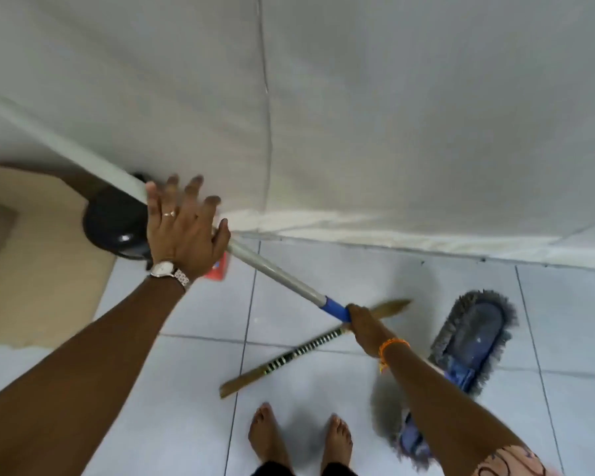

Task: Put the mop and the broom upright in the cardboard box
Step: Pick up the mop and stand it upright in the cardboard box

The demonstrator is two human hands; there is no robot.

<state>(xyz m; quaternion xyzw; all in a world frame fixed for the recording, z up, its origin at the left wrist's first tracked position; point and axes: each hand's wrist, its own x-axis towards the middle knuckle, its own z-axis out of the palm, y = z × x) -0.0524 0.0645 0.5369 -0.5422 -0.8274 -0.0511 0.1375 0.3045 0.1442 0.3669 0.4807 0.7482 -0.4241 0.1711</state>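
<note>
The mop has a long pale handle (275, 267) with a blue collar and a flat blue head with grey fringe (474, 341); the head hangs low at the right and the handle slants up to the far left. My right hand (363, 321) grips the handle at the blue collar. My left hand (182, 228) rests over the handle's middle with fingers spread, not closed around it. The broom (310, 347), with a black-and-white striped grip and straw-coloured ends, lies flat on the tiled floor under the mop handle. The cardboard box (45, 269) stands open at the left edge.
A dark round object (114, 225) sits by the box against the white wall (358, 115). A small red item (217, 271) lies on the floor near my left wrist. My bare feet (299, 438) stand on the white tiles at the bottom.
</note>
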